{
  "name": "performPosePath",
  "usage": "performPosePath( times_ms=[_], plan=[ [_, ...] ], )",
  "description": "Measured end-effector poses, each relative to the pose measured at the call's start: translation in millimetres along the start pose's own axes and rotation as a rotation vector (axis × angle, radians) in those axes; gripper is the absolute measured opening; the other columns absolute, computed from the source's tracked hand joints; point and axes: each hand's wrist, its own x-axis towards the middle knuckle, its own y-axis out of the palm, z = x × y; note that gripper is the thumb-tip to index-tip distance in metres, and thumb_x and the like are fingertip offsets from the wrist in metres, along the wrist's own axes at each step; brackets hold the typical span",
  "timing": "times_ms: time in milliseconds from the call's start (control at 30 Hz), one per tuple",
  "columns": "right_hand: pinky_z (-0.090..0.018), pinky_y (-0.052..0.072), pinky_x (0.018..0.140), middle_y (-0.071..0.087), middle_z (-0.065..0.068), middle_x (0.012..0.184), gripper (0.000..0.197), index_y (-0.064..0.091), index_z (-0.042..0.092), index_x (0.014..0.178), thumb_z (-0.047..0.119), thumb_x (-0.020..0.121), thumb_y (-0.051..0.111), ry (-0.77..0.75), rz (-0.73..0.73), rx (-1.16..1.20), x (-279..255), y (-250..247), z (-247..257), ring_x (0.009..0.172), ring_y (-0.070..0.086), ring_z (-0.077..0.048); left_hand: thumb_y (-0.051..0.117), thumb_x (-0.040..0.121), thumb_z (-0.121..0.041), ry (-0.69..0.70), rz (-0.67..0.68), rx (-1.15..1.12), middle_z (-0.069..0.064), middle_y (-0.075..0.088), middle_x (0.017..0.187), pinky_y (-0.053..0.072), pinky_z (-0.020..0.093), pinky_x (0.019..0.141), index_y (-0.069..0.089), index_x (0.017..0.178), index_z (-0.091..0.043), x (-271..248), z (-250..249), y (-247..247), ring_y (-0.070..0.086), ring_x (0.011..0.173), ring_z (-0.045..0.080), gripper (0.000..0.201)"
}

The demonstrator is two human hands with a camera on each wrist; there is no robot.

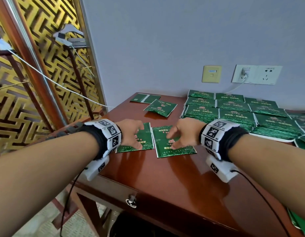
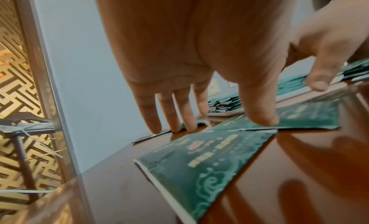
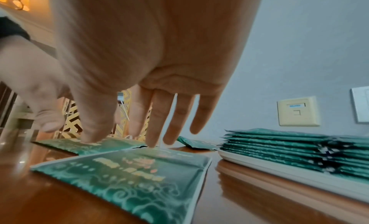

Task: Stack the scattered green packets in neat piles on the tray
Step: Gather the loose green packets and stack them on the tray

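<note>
Nearest the camera: two forearms with marker wristbands, reaching in over the front edge of the tabletop [image 1: 174, 182].

Largest after that, the white tray [image 3: 279, 166] along the right edge and into the far right corner, already loaded with rows of stacked packets [image 1: 237, 115], fairly square from what shows. Most of the job judged done.

Left to gather: four loose packets on the bare wood. Two near the far edge, one flat back packet [image 1: 145, 98] and a puffed, skewed packet [image 1: 161, 107] just beside it. Two more near the middle, side by side and almost touching: the left packet [image 1: 139, 142] and the right packet [image 1: 174, 146].

Left hand [image 1: 131, 132] spread over the left packet, fingers straight, thumb tip pressing down near the seam between the two; grip open, nothing pinched. Right hand [image 1: 184, 132] likewise spread, fingertips [image 3: 151, 142] down on the right packet's far edge; grip open, nothing lifted yet.

Likely next: sliding the pair together, then carrying them to a pile.
</note>
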Motion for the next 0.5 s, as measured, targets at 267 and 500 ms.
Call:
performPosePath(
  times_ms=[267,500],
  plan=[
    [-0.053,0.006,0.117,-0.006,0.004,0.159,0.144,-0.013,0.030,0.151,0.073,0.046,0.077,0.097,0.287,-0.247,55,15,-20,0.146,-0.006,-0.023,0.080,0.060,-0.060,-0.061,0.133,0.055,0.007,0.006,0.160,0.017,0.045,0.116,-0.003,0.153,-0.023,41,28,11,0.013,0.146,0.027,0.131],
    [-0.042,0.029,0.113,0.030,-0.001,0.152,0.133,0.006,0.021,0.153,0.061,0.052,0.083,0.066,0.222,-0.139,62,9,-18,0.138,0.034,-0.022,0.081,0.057,-0.062,0.020,0.099,0.061,0.001,0.031,0.151,0.029,0.042,0.114,0.014,0.152,-0.020,56,27,11,0.033,0.137,0.023,0.124]
  ],
)
